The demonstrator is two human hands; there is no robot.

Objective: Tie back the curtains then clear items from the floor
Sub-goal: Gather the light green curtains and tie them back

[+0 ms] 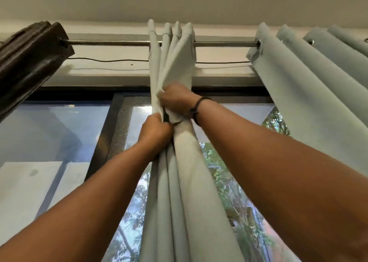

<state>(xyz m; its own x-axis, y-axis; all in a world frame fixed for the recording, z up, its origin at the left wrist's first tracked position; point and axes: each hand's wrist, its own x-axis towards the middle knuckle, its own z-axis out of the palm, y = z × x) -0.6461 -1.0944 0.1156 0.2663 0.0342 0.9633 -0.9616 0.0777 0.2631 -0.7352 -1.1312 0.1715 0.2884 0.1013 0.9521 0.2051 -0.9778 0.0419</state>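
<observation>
A pale grey-green curtain [185, 174] hangs bunched from a metal rod [111, 42] in the middle of the view. My left hand [155, 131] grips the gathered folds from the left. Just above it, my right hand [177, 102] clutches the bunched cloth at the pinch point, a dark band on its wrist. A thin dark tie [178, 122] loops round the bunch below my right hand. Above my hands the curtain fans out to the rod.
A second pale curtain [310, 86] hangs on the rod at the right. A dark brown curtain [29, 58] is bunched at the upper left. Behind is a dark-framed window [103, 130] with trees outside, and a thin wire [111, 60] runs under the rod.
</observation>
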